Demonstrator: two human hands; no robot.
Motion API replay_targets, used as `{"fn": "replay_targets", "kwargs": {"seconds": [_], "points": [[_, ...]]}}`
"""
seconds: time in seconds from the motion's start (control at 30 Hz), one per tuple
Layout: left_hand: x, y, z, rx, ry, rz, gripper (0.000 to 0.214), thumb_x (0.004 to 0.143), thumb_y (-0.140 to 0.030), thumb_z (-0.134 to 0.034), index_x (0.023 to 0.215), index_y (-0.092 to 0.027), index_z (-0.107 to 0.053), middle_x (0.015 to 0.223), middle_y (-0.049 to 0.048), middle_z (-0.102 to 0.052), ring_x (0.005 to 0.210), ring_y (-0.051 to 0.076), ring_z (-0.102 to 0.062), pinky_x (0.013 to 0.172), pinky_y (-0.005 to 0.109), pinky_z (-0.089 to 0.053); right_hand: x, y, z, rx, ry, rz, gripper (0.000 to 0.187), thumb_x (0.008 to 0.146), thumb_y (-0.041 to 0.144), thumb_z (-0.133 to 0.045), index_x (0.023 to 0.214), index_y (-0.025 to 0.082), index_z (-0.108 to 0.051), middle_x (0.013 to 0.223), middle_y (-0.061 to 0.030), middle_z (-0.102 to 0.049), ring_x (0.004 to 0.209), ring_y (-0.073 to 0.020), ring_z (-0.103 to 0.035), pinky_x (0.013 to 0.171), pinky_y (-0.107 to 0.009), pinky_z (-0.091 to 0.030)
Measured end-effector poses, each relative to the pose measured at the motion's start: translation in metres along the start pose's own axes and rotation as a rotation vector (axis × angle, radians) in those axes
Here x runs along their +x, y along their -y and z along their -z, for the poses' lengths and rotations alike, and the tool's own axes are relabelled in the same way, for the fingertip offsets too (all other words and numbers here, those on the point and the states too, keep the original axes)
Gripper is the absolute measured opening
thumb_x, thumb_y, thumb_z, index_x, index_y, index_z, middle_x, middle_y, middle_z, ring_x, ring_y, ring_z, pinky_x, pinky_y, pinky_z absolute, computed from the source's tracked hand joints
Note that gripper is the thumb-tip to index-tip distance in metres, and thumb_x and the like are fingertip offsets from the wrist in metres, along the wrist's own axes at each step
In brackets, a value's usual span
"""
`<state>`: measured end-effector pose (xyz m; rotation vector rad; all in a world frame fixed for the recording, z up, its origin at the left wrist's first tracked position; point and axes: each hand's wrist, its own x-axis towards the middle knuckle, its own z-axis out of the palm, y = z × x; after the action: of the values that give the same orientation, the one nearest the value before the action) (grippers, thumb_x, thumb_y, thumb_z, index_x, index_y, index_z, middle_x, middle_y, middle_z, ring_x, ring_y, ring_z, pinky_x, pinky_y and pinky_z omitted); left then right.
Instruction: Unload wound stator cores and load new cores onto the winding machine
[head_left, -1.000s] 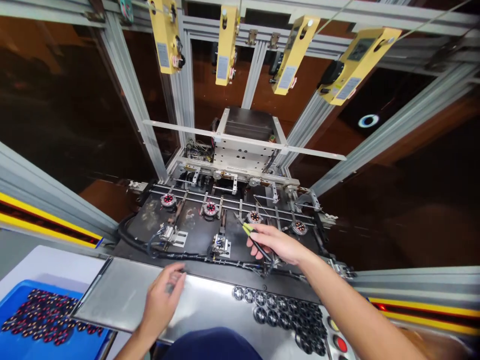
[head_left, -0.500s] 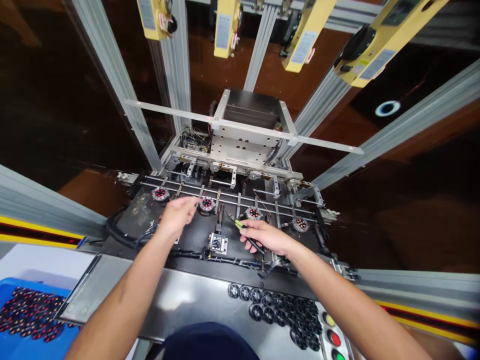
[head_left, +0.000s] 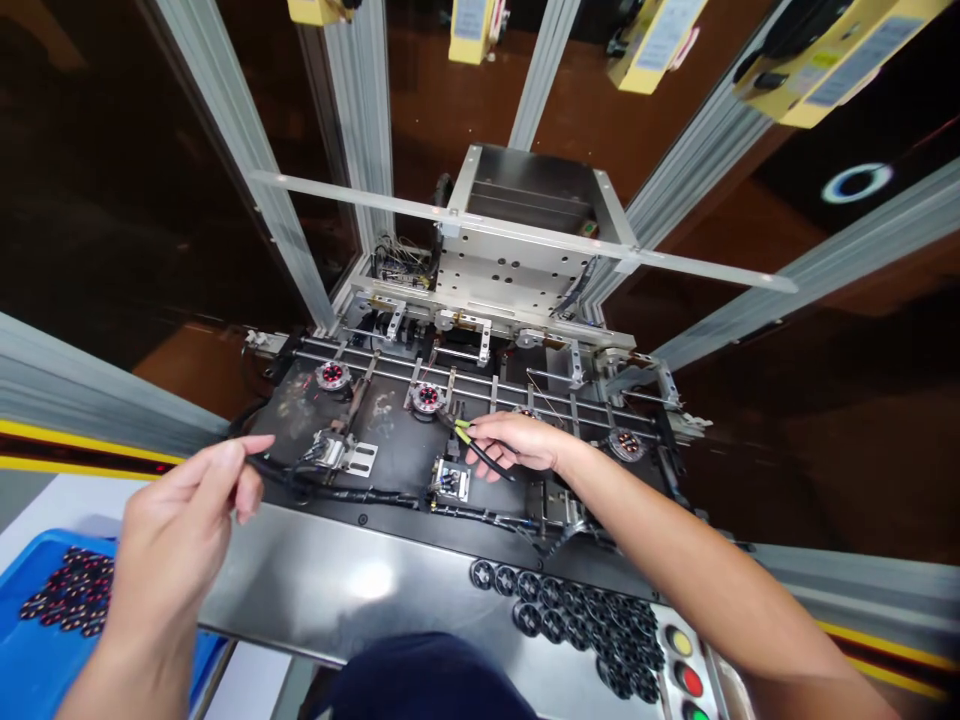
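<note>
My right hand (head_left: 517,442) is closed around pliers (head_left: 489,460) with black and yellow-green handles. Their dark tip reaches the near right edge of a round coil part (head_left: 428,398) with a red and black centre, seated in a fixture. Away to the left, my left hand (head_left: 184,515) hovers over the metal ledge with thumb and index finger pinched; whatever is between them is too small to make out. Another coil part (head_left: 333,376) sits in the left fixture, and one more (head_left: 625,444) at the far right. My right hand mostly hides the one between.
On the steel ledge (head_left: 300,580) several black ring parts (head_left: 577,615) lie in rows beside a button panel (head_left: 680,672). A blue tray (head_left: 37,660) of coil parts stands at left. Metal rods and clamps (head_left: 484,340) run behind the fixtures; yellow units (head_left: 652,50) hang above.
My left hand has pulled back from the second coil part, toward the lower left. The pliers in my right hand have moved left, up to that part. The view has shifted slightly.
</note>
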<state>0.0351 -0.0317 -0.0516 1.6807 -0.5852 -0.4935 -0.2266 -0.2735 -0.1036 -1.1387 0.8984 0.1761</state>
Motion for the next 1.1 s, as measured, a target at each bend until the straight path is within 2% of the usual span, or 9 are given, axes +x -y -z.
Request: {"fn": "replay_targets", "kwargs": {"seconds": [0.1,0.37,0.5,0.63,0.73,0.8,0.97,1.03,1.1], "points": [[-0.003,0.012,0.009,-0.104,-0.016,0.123,0.043,0.078,-0.053,-0.074,0.1,-0.017,-0.073,0.051,-0.0049,-0.047,0.055,0.009,-0.042,0.053,0.022,-0.033,-0.001,0.002,-0.003,0.005,-0.012,0.0,0.018,0.092,0.031,-0.058,0.091,0.013,-0.058,0.08,-0.0077,-0.07,0.06,-0.0173,-0.069,0.049,-0.026,-0.059],[-0.001,0.028,0.012,-0.151,-0.034,0.181,0.047,0.074,-0.054,-0.076,0.098,-0.014,-0.071,0.05,-0.0052,-0.048,0.053,0.01,-0.041,0.052,0.024,-0.032,0.006,-0.001,-0.006,0.03,-0.028,0.003,0.021,0.089,0.034,-0.063,0.09,0.014,-0.058,0.08,-0.0069,-0.07,0.062,-0.0175,-0.07,0.05,-0.027,-0.06],[-0.003,0.034,0.015,-0.134,-0.013,0.217,0.047,0.076,-0.054,-0.074,0.101,-0.014,-0.07,0.052,-0.005,-0.049,0.055,0.011,-0.041,0.054,0.025,-0.032,0.003,-0.004,-0.009,0.074,-0.019,0.095,0.02,0.084,0.032,-0.065,0.085,0.014,-0.057,0.073,-0.0036,-0.067,0.05,-0.0118,-0.061,0.04,-0.02,-0.05],[-0.007,0.042,0.021,-0.094,-0.011,0.249,0.053,0.072,-0.06,-0.075,0.101,-0.015,-0.07,0.053,-0.0049,-0.05,0.055,0.011,-0.041,0.054,0.025,-0.032,-0.034,-0.009,-0.011,0.064,0.089,0.227,0.032,0.08,0.04,-0.07,0.093,0.014,-0.06,0.075,-0.0012,-0.064,0.05,-0.0086,-0.055,0.04,-0.018,-0.045],[-0.014,0.048,0.025,-0.021,0.023,0.244,0.054,0.072,-0.064,-0.072,0.1,-0.017,-0.07,0.054,-0.0044,-0.051,0.057,0.012,-0.043,0.056,0.025,-0.035,-0.075,-0.019,0.0,0.015,0.031,0.224,0.043,0.081,0.046,-0.071,0.111,0.016,-0.06,0.083,-0.0016,-0.065,0.057,-0.0089,-0.059,0.046,-0.018,-0.046],[-0.022,0.057,0.025,0.093,0.074,0.229,0.057,0.073,-0.068,-0.068,0.099,-0.018,-0.07,0.056,-0.0028,-0.053,0.06,0.015,-0.047,0.06,0.026,-0.04,-0.101,-0.03,0.014,0.03,-0.048,0.186,0.046,0.082,0.047,-0.071,0.114,0.017,-0.059,0.088,-0.0033,-0.066,0.063,-0.0109,-0.063,0.053,-0.02,-0.05],[-0.041,0.108,0.02,0.355,0.186,0.326,0.082,0.053,-0.086,-0.065,0.099,-0.018,-0.074,0.07,0.003,-0.068,0.063,0.02,-0.059,0.062,0.029,-0.051,-0.149,-0.055,0.047,0.275,-0.256,0.153,0.048,0.079,0.048,-0.075,0.111,0.018,-0.058,0.098,-0.0095,-0.068,0.085,-0.0214,-0.068,0.071,-0.033,-0.058],[-0.047,0.134,0.017,0.403,0.225,0.353,0.085,0.05,-0.086,-0.066,0.101,-0.018,-0.075,0.077,0.0046,-0.073,0.066,0.021,-0.063,0.063,0.028,-0.053,-0.16,-0.059,0.049,0.402,-0.255,0.184,0.048,0.081,0.049,-0.072,0.115,0.018,-0.056,0.102,-0.012,-0.068,0.091,-0.0248,-0.068,0.075,-0.038,-0.058],[-0.051,0.155,0.014,0.431,0.28,0.344,0.082,0.053,-0.084,-0.066,0.101,-0.019,-0.075,0.081,0.0056,-0.075,0.069,0.021,-0.066,0.064,0.027,-0.054,-0.162,-0.061,0.036,0.513,-0.22,0.246,0.045,0.085,0.048,-0.068,0.116,0.019,-0.055,0.102,-0.0121,-0.068,0.092,-0.0252,-0.067,0.077,-0.041,-0.058]]}}
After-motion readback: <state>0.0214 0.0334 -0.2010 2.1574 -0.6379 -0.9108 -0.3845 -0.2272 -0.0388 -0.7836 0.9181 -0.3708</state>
